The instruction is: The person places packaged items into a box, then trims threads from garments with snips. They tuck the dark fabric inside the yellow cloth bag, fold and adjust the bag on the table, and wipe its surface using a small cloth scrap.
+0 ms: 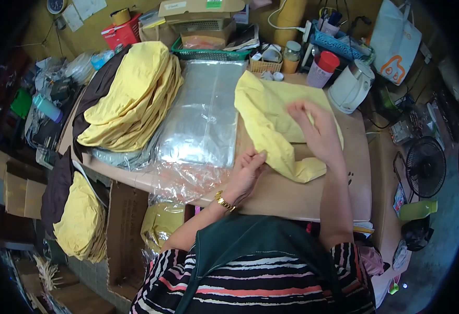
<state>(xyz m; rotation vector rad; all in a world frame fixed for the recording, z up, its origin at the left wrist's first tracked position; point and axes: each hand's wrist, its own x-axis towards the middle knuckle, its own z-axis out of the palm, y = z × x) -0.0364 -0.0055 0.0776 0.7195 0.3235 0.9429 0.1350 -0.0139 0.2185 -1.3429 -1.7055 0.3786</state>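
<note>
A yellow cloth (279,138) lies partly folded on the brown tabletop (229,203), its left edge bunched up. My left hand (249,166), with a gold watch at the wrist, pinches the near left edge of this cloth. Over the cloth's right part is my right hand (316,123), raised and slightly blurred, its fingers curled; whether it holds anything is hidden. To the left lies a stack of clear plastic bags (201,115). Beyond the bags, a tall pile of folded yellow cloths (130,97) has a dark cloth along its left side.
A second yellow pile (80,220) hangs low at the left, near an open cardboard box (127,235). Along the back stand a green basket (208,54), a red-lidded cup (323,68) and a white kettle (351,86). A black fan (425,166) is at the right.
</note>
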